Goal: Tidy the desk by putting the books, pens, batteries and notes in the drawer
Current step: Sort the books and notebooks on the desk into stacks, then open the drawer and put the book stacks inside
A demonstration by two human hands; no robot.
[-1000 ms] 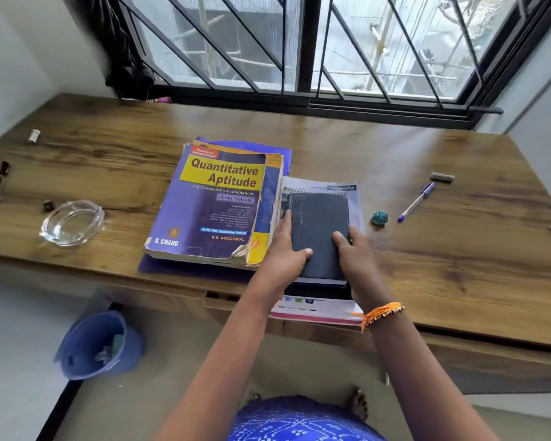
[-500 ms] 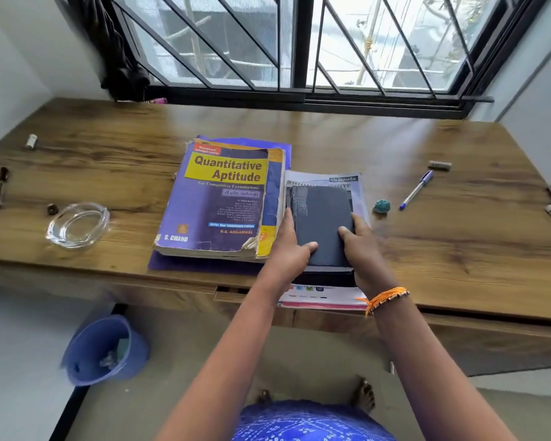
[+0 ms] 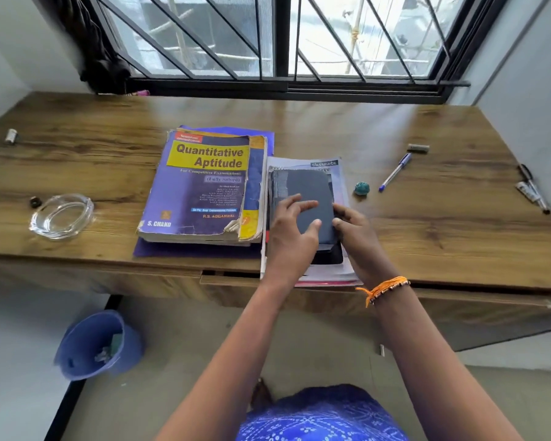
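Observation:
A small dark notebook [image 3: 309, 186] tops a stack of notebooks [image 3: 337, 173] at the desk's front edge. My left hand [image 3: 291, 230] lies on its cover, fingers spread, thumb at the right edge. My right hand [image 3: 355, 229] grips its right side. A thick purple "Quantitative Aptitude" book [image 3: 201, 186] lies to the left on a purple folder [image 3: 188, 249]. A blue pen [image 3: 395, 171] and a battery [image 3: 418, 148] lie to the right, two markers [image 3: 531, 192] at the far right, another battery [image 3: 11, 136] at the far left. The drawer front [image 3: 229, 278] under the desk edge looks barely ajar.
A glass ashtray [image 3: 61, 216] and a small dark cap [image 3: 35, 202] sit at the left of the wooden desk [image 3: 427, 237]. A small teal object [image 3: 361, 188] lies right of the stack. A blue bin [image 3: 93, 343] stands on the floor at lower left. A barred window runs along the back.
My left hand has slid up onto the dark notebook's cover with its fingers spread. My right hand has shifted along the notebook's right edge. The notebook seems slightly lifted at its near end.

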